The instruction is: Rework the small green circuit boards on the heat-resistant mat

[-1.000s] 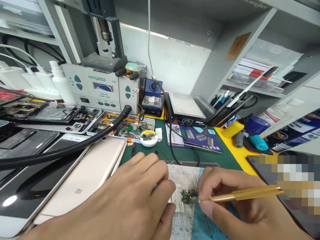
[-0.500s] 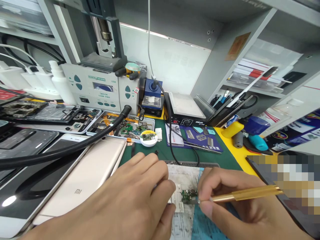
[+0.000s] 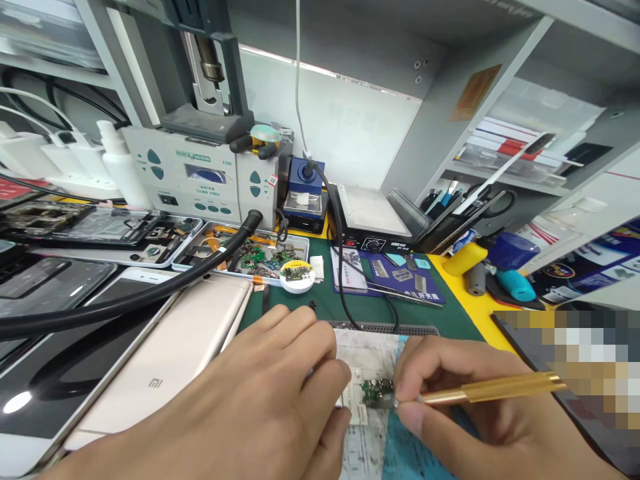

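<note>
My right hand (image 3: 450, 373) pinches a thin gold-handled knife (image 3: 515, 389) near its front end. Its flat grey blade points left and lies against the near edge of a small green circuit board (image 3: 371, 391). The board rests at a pale holder plate (image 3: 357, 417) on a stained white and blue work mat (image 3: 367, 447). Left of the board, my left hand (image 3: 280, 380) lies palm down with curled fingers. Its fingertips and thumb tip are at the holder's left side, and what they grip is hidden beneath the hand.
A black hose (image 3: 200, 270) runs from a grey hot-air station (image 3: 200, 173) across the left side. Phones and a pale gold phone back (image 3: 160, 373) lie left. A parts tray (image 3: 240, 277) and a round white tin (image 3: 299, 283) stand behind my left hand. A dark tablet-like slab (image 3: 530, 360) sits right.
My right hand and the knife have shifted very slightly to the left at the board. My left hand stays in place.
</note>
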The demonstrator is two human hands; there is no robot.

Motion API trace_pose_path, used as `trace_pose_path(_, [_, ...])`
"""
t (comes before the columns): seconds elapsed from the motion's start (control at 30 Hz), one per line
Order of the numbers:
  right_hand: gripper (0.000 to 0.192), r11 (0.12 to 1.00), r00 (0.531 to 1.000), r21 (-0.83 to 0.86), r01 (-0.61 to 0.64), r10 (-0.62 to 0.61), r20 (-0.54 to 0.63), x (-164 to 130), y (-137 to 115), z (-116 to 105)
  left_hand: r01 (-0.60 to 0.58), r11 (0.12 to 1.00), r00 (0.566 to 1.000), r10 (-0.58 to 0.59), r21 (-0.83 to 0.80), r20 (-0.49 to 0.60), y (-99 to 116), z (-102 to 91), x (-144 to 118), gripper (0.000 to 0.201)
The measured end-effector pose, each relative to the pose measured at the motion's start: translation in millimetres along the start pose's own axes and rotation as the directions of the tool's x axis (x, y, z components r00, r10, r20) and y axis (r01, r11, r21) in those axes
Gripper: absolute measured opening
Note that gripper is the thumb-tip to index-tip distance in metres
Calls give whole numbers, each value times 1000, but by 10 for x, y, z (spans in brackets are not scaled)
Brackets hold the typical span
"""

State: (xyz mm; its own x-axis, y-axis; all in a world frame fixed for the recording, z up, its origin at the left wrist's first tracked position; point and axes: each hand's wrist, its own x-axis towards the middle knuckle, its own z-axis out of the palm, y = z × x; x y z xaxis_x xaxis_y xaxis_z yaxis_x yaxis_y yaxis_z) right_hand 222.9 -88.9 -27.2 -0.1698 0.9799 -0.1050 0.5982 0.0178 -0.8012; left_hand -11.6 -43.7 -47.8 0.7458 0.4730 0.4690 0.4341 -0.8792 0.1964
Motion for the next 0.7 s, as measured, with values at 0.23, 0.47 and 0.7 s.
trace_pose_path(0.23, [15, 999, 999, 29, -27, 26, 29, 5, -7, -7, 5, 999, 999, -3, -32, 46, -11, 13, -22, 13])
trace_pose_path(0.47, [15, 991, 994, 101, -87, 79, 78, 40, -10, -23, -16, 1000, 1000, 15, -8, -20, -60, 49, -2, 15])
trace_pose_path(0.7, [21, 943, 978, 260, -207, 191, 85, 49, -101, -24, 106, 991, 990, -113, -77, -84, -2, 91, -33, 11])
